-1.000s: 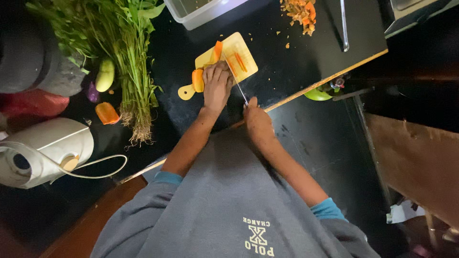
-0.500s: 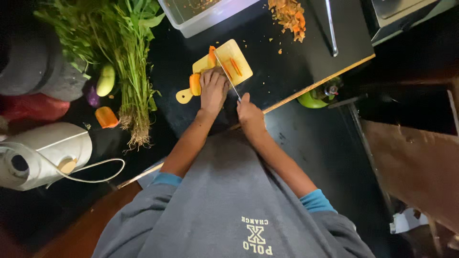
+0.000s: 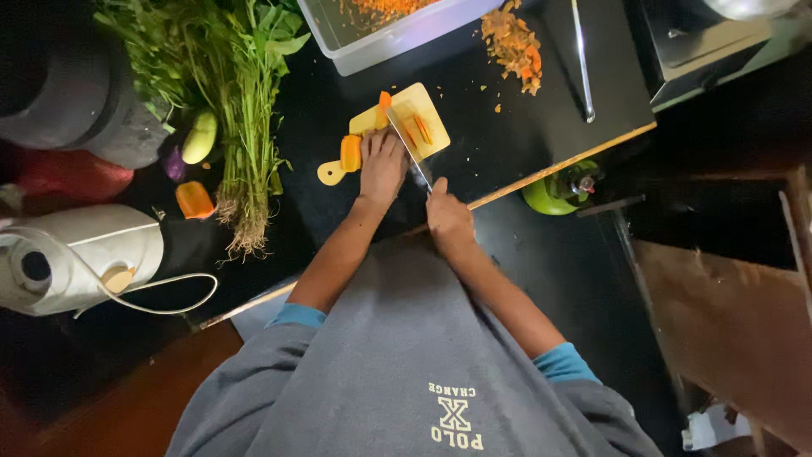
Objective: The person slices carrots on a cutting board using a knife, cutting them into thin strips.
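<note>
A small yellow cutting board [image 3: 423, 106] lies on the black counter, with orange carrot pieces on it. My left hand [image 3: 382, 162] presses down on the board's near edge, fingers by a carrot piece [image 3: 385, 103]. A thicker carrot chunk [image 3: 350, 152] lies at the board's left side. My right hand [image 3: 447, 216] grips the handle of a knife [image 3: 409, 145], whose blade lies across the board beside thin carrot strips [image 3: 419, 131].
A bunch of leafy greens [image 3: 228, 85] with roots lies to the left, with a green vegetable [image 3: 200, 138] and an orange piece [image 3: 194, 200]. A clear tub [image 3: 372, 38] and chopped carrot scraps [image 3: 512, 42] sit behind. A paper roll [image 3: 76, 258] is at left, a green bottle [image 3: 558, 190] below the counter edge.
The view has shifted, so everything sits a little lower in the picture. The knife blade has moved a little across the board; my left hand stays on the board.
</note>
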